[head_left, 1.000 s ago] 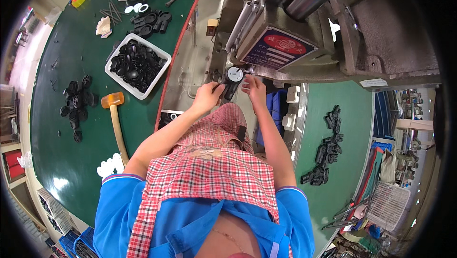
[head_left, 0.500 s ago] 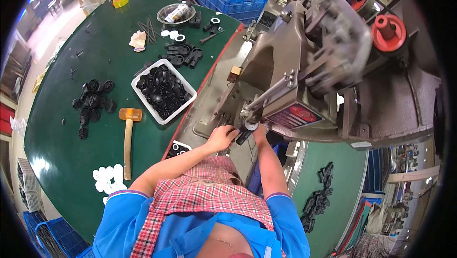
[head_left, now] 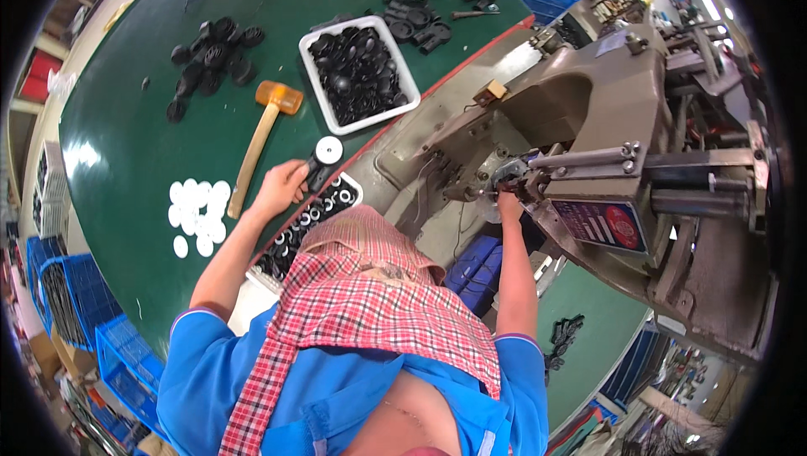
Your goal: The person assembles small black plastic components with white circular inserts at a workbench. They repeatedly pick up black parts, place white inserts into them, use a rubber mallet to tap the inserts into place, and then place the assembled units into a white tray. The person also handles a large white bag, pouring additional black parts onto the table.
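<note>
My left hand [head_left: 282, 184] holds a small wheel part [head_left: 324, 156], black with a white round face, just above a tray of finished black-and-white wheels [head_left: 313, 219] at the green table's edge. My right hand [head_left: 508, 204] reaches under the head of the beige press machine [head_left: 605, 120], with its fingers at the tooling; what they hold is hidden.
A white tray of black parts [head_left: 358, 73] sits on the green table [head_left: 126, 137]. A wooden mallet [head_left: 256, 141] lies beside a cluster of white discs [head_left: 195, 212]. Loose black wheels [head_left: 210, 57] lie farther left. Blue crates [head_left: 80, 313] stand at lower left.
My left hand has left the machine and swung left to the tray, now holding a wheel part. The right hand stays at the machine. The view has tilted.
</note>
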The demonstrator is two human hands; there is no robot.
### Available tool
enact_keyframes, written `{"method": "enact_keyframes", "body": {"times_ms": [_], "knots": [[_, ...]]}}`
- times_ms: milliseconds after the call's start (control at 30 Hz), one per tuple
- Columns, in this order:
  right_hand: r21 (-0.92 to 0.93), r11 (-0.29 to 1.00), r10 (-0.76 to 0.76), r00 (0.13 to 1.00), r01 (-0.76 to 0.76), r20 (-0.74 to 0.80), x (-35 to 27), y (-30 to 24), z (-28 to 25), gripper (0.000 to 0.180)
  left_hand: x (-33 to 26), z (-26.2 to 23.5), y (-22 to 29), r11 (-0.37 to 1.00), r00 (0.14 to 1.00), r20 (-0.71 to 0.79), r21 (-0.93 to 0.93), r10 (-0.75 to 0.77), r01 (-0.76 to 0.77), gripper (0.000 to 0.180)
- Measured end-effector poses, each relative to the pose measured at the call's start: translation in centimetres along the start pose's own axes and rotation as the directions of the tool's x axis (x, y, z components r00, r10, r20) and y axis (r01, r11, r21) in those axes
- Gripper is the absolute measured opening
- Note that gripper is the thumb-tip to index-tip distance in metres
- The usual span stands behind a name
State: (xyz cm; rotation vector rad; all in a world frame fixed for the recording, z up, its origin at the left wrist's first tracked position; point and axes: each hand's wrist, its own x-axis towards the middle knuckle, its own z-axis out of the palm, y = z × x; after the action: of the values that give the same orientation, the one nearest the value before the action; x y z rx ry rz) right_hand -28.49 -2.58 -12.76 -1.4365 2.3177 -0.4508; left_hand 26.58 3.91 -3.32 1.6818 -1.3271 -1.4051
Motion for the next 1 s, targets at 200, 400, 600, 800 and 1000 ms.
{"method": "enact_keyframes", "body": {"times_ms": [200, 400, 600, 800, 1000], "knots": [[0.869, 0.375, -0.195, 0.889, -0.323, 0.414, -5.0, -4.4, -6.1, 0.021, 0.0, -0.9, 4.6, 0.684, 0.826, -0.35, 0.727, 0.442, -0.057, 0.032], [0.748, 0.551, -0.182, 0.822, -0.37, 0.54, -8.0, -9.3, -9.7, 0.027, 10.7, 1.5, 9.9, 0.506, 0.681, -0.208, 0.819, 0.702, -0.271, 0.024], [0.878, 0.391, 0.032, 0.957, -0.277, 0.288, -10.9, -11.2, -7.9, 0.022, 15.4, 2.4, 10.5, 0.451, 0.76, -0.181, 0.878, 0.624, -0.162, 0.021], [0.948, 0.051, 0.05, 0.949, -0.315, 0.313, -11.4, -11.4, -6.6, 0.02, 15.2, 1.0, 10.0, 0.621, 0.78, -0.16, 0.708, 0.605, -0.337, 0.021], [0.821, 0.569, -0.025, 0.999, 0.041, -0.032, -12.0, -12.2, -6.4, 0.018, 9.7, 0.7, 10.1, 0.847, 0.92, -0.165, -0.36, 0.355, -0.392, 0.013]]}}
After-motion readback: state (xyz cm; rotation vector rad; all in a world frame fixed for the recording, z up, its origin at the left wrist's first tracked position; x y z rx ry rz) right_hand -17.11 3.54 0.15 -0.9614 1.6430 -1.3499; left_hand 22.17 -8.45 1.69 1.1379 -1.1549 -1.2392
